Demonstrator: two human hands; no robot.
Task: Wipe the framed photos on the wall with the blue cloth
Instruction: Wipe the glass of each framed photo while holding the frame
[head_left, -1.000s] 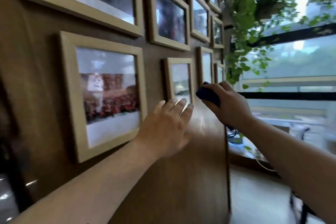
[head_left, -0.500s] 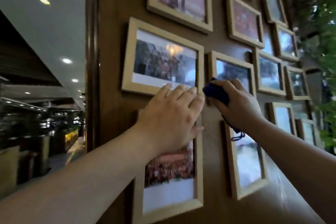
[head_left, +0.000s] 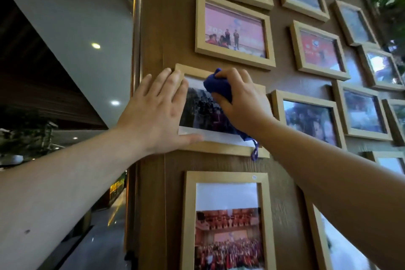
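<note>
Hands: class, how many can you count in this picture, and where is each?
2. The left hand lies flat on the left edge of a wooden frame; the right hand presses the blue cloth against that frame's glass.

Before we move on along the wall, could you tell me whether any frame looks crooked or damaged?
Nothing stands out. The frame under the cloth seems slanted, but so do its neighbours, which suggests camera angle. The left hand steadies it; the right hand wipes. No damage visible.

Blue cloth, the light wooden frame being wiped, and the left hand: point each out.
Blue cloth (head_left: 217,85): head view, bunched part above the thumb.
Light wooden frame being wiped (head_left: 228,149): head view, bottom rail.
Left hand (head_left: 155,109): head view, back of the hand.
</note>
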